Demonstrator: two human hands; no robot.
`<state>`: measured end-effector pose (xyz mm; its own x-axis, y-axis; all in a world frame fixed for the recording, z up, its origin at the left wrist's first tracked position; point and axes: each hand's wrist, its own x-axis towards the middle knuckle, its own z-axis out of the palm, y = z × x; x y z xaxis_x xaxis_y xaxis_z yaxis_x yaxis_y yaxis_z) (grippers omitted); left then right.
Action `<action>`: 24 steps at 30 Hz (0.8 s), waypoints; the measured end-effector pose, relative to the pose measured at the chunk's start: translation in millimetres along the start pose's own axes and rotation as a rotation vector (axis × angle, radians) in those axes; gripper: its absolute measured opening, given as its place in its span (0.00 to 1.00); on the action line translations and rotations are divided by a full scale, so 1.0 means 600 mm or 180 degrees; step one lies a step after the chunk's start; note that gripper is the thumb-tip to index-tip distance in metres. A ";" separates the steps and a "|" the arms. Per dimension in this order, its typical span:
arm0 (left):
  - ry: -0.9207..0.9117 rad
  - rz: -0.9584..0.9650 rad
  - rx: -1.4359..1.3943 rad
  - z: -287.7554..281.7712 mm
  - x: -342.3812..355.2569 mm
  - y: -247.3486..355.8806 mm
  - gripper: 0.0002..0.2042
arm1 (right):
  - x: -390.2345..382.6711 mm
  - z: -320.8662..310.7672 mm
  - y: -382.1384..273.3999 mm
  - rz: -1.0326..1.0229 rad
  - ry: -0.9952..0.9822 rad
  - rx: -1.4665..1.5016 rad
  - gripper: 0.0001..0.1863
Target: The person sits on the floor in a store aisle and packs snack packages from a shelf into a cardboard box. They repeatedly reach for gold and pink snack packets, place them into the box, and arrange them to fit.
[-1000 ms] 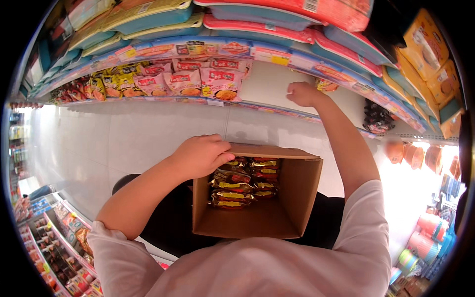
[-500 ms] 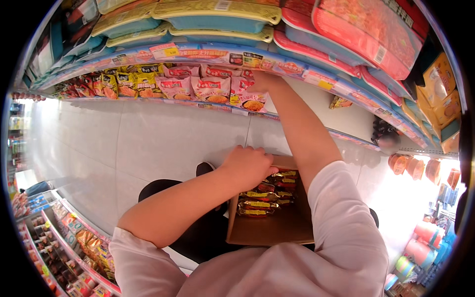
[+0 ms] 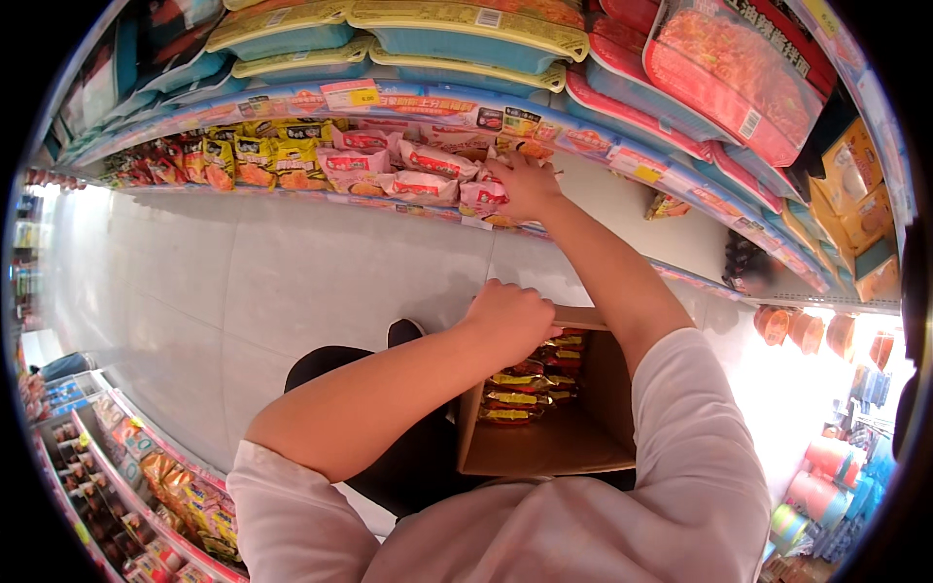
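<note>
My left hand (image 3: 510, 316) is closed over the far edge of an open cardboard box (image 3: 554, 452) in front of my body. Inside the box, several shiny red-and-gold packets (image 3: 515, 398) stand in rows along its left part. My right hand (image 3: 527, 185) reaches onto the lower shelf, its fingers curled over a pink packet (image 3: 481, 197) at the right end of a row. Beside it, more pink packets (image 3: 426, 160) lean back or lie on one another. The fingertips' far side is partly hidden.
Yellow packets (image 3: 255, 160) fill the lower shelf further left. A small packet (image 3: 666, 206) lies on the shelf's right part. Overhead juts the upper shelf edge (image 3: 418, 102), stacked with blue-and-yellow trays (image 3: 466, 44) and red trays (image 3: 729, 73). A low display (image 3: 146, 476) stands at lower left.
My right hand has come forward from behind the front pink packets to over the end one. Those packets now tilt back instead of standing upright. The box and my left hand have shifted slightly right.
</note>
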<state>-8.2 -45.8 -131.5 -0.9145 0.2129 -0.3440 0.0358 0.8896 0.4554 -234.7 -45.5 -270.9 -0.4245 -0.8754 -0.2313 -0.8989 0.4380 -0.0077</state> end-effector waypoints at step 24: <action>-0.0129 -0.0107 0.0167 0.005 0.004 -0.007 0.19 | -0.464 -0.278 0.029 -0.0389 0.1961 0.0161 0.37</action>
<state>-9.4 -47.8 -136.8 -0.8985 0.1978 -0.3919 0.0274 0.9163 0.3996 -149.9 171.6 -44.4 -0.3169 -0.8703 0.3770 -0.9451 0.3232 -0.0482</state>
